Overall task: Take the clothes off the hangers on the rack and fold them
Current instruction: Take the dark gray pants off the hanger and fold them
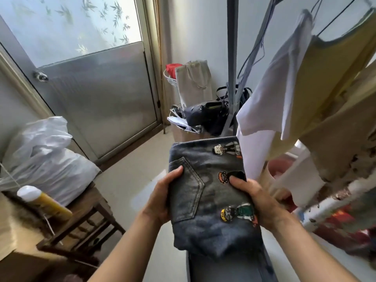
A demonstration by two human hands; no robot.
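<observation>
Pale floor tiles and a frosted door lie behind folded jeans, held mid-air between left hand and right hand, thumbs pressed on top, remaining fingers hidden beneath; thick, heavy denim is probably best gripped along its side edges.
</observation>
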